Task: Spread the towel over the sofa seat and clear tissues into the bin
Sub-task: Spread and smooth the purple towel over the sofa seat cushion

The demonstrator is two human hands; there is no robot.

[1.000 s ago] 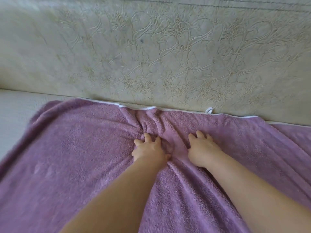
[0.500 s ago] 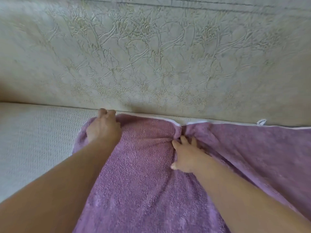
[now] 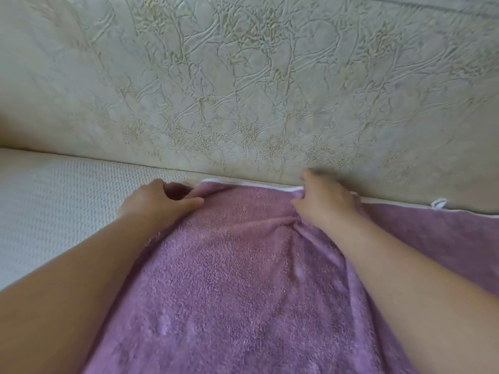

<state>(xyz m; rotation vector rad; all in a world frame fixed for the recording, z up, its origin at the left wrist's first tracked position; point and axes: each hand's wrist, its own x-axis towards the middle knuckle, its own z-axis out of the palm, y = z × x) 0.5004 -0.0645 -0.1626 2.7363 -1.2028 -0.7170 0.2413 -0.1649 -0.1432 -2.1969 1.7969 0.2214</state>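
Purple terry cloth fills the lower middle of the view: the towel (image 3: 229, 279) is laid over the sofa seat (image 3: 54, 211), with its far edge drawn up close to the seam where the seat meets the backrest (image 3: 243, 90). That edge is finished with a white hem (image 3: 270, 187), and a small white hanging loop (image 3: 438, 203) is seen on it further to the right, lying against the foot of the backrest.

The far left corner of the towel is gripped by the left hand (image 3: 159, 201). Its fingers are curled round a bunched fold of cloth, and its thumb (image 3: 189, 204) is laid flat across the pile. To the left of this hand the pale, waffle-textured seat is left uncovered.

The right hand (image 3: 324, 202) is set on the far edge, just beside the hem and close against the backrest. Its fingers are curled over the cloth; since the fingertips are hidden behind the hand, the hem only appears to be pinched between them.

Between the two hands the cloth is not yet flat: a soft ridge (image 3: 270, 222) is raised across it, and further creases are seen running down beside the right forearm. Both forearms are stretched over the towel from the near edge of the view. The backrest is covered in a pale, crinkled, embossed material.
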